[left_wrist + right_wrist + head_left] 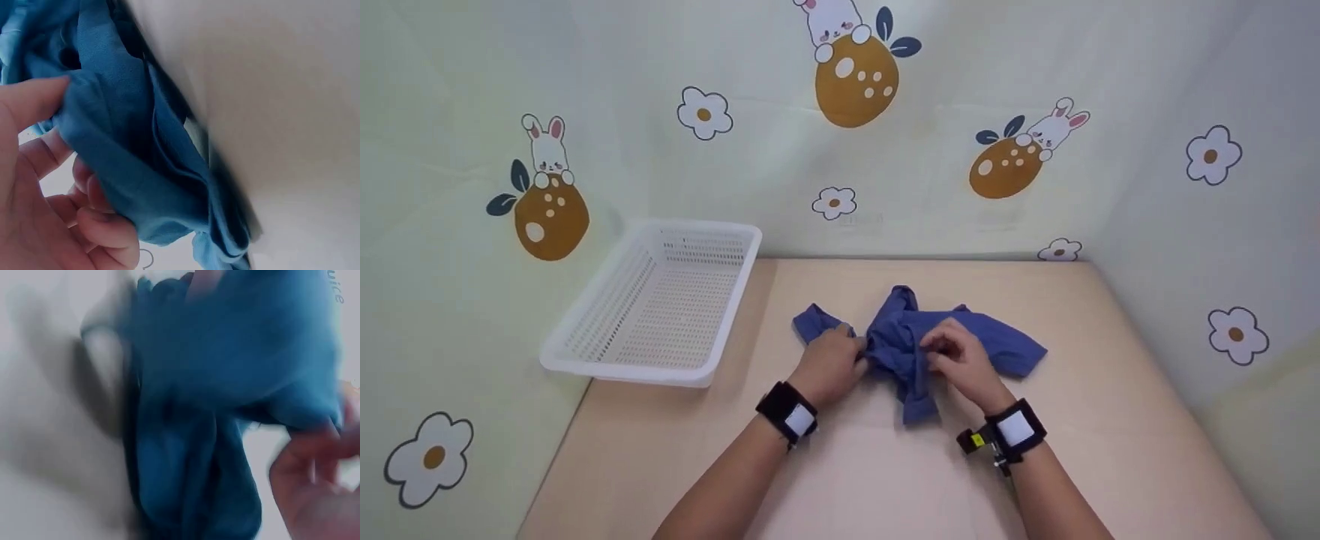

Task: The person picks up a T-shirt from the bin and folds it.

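A crumpled blue garment (896,345) lies on the table, with parts sticking out to the left, right, back and front. At its left side, my left hand (831,364) pinches a fold of the fabric. The left wrist view shows the thumb (39,98) on one face of the cloth (129,169) and curled fingers behind it. My right hand (964,364) pinches the garment's edge near the middle with thumb and finger. In the blurred right wrist view, the right fingertips (320,439) hold a raised corner of the cloth (236,349).
A white perforated plastic basket (727,322) stands at the table's back left, with nothing in it. Curtain-like walls (930,217) printed with rabbits and flowers enclose the beige table (1110,420) at the back and sides.
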### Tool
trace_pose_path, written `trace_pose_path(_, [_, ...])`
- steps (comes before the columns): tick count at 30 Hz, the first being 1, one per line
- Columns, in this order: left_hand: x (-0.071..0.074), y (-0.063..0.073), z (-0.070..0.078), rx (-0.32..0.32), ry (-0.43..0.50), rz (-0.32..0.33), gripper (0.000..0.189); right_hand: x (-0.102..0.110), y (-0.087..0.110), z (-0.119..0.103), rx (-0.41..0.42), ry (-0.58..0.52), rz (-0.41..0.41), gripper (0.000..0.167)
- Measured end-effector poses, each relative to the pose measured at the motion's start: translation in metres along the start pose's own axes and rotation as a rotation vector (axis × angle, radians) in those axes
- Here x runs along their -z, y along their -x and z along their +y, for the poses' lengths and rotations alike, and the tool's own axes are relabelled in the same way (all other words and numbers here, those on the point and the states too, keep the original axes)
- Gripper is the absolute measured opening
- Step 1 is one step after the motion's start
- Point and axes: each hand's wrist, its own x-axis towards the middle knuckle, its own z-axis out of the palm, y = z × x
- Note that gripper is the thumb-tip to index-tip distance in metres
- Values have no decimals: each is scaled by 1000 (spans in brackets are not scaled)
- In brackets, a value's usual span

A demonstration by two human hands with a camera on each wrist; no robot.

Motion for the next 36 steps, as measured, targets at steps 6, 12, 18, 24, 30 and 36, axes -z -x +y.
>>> trace_pose_path(6, [4,3,-2,-20,70,-103,19,-17,1,-3,40,476,-179,46])
trace_pose_path(12, [9,6,3,-61,183,-83,14,-25,-1,-2,60,584,13,34])
trace_pose_path(18, [20,5,8,-86,68,39,18,-19,-5,-3,263,670,190,26])
trace_pose_path(24, [44,3,-18,-127,-59,144,10,16,-9,5,198,707,314,8])
trace_pose_path(30, [67,9,-55,-18,-18,121,22,42,-5,18,144,743,174,34])
trace_pose_path(36, [88,18,-73,133,-35,158,22,71,-1,17,31,654,258,40])
